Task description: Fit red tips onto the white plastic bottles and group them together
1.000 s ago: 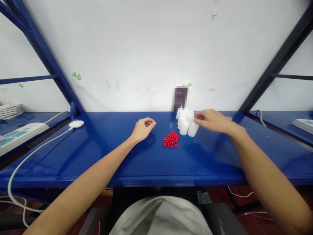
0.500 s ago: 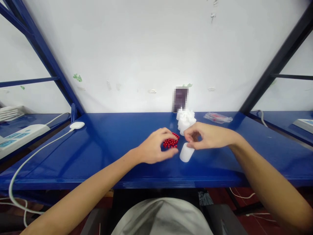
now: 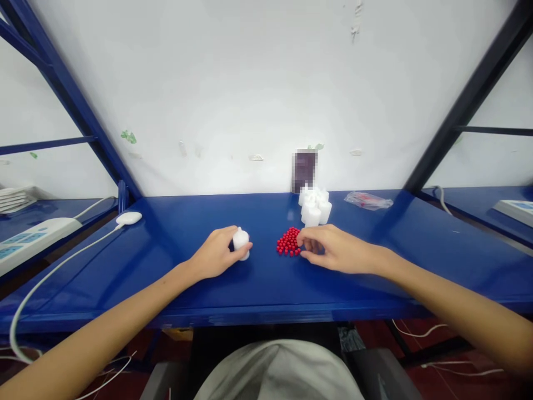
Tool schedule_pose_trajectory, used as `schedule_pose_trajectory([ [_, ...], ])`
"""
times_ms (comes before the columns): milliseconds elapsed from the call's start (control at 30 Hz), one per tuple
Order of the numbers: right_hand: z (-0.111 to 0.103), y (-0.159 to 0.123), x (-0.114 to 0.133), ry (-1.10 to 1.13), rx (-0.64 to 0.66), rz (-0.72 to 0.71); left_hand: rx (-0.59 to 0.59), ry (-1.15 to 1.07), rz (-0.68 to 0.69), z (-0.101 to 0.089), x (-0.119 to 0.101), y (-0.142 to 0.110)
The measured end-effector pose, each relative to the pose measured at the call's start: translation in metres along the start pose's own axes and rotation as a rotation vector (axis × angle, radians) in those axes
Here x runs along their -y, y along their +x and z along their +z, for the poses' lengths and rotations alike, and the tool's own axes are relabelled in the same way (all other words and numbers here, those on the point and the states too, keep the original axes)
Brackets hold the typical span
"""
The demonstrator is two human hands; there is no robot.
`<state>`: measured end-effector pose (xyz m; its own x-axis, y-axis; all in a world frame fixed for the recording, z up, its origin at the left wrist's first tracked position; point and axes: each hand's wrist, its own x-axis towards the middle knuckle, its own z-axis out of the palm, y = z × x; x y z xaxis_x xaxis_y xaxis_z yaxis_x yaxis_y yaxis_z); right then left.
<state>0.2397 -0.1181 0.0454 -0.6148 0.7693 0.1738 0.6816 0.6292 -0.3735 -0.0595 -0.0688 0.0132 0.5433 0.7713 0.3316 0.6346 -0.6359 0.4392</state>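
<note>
My left hand [image 3: 216,253] is wrapped round a small white bottle [image 3: 240,239] with a narrow tip, held upright at the middle of the blue table. The bottle's lower part is partly hidden by my thumb. To the right lies a loose pile of small round red beads [image 3: 287,243]. My right hand [image 3: 335,250] is at the right edge of this pile, its fingers curled and the thumb apart from the index finger. No bead shows between them. Just behind my right hand stands a cluster of white bottles [image 3: 315,206], the nearest partly covered by the hand.
A clear plastic bag [image 3: 368,200] with something red in it lies at the back right. At the left are a white puck-like device [image 3: 129,218] with a cable and a power strip [image 3: 37,239]. A pixelated dark rectangle [image 3: 304,169] stands against the wall.
The white bottle, which was by my right hand, is now in my left hand, farther left. My right hand has moved left and slightly down to the red beads.
</note>
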Motion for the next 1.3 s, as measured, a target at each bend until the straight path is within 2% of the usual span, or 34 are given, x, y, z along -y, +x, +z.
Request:
schedule_pose_trajectory([
  [167,0.011,-0.001,-0.015,-0.037,0.038,0.039,-0.027,-0.254,-0.149,0.002,0.024,0.023],
  [267,0.014,0.004,-0.018,-0.026,0.062,0.014,0.011,-0.483,-0.169,0.008,0.030,0.038],
  [333,0.013,0.007,-0.020,-0.011,0.088,-0.018,-0.003,-0.567,-0.187,0.010,0.032,0.044],
  [500,-0.009,0.027,-0.019,0.014,0.063,-0.100,-0.108,-0.742,-0.177,0.010,0.036,0.058],
  [667,-0.034,0.074,-0.017,0.041,0.068,-0.287,-0.125,-0.811,-0.099,0.023,0.033,0.086],
  [700,-0.036,0.085,-0.018,0.061,0.030,-0.328,-0.124,-0.826,-0.081,0.027,0.032,0.090],
  [767,-0.032,0.102,-0.023,0.095,-0.129,-0.381,-0.117,-0.916,-0.066,0.034,0.027,0.092],
  [900,-0.011,0.123,-0.030,0.141,-0.486,-0.365,-0.060,-1.135,-0.083,0.042,0.013,0.083],
  [967,-0.003,0.126,-0.029,0.229,-0.535,-0.321,-0.062,-1.157,-0.129,0.042,0.006,0.077],
  [1133,0.002,0.126,-0.019,0.374,-0.321,-0.292,-0.168,-1.172,-0.244,0.043,0.002,0.076],
  [1300,0.005,0.126,-0.011,0.377,-0.239,-0.275,-0.197,-1.183,-0.200,0.049,0.010,0.079],
])
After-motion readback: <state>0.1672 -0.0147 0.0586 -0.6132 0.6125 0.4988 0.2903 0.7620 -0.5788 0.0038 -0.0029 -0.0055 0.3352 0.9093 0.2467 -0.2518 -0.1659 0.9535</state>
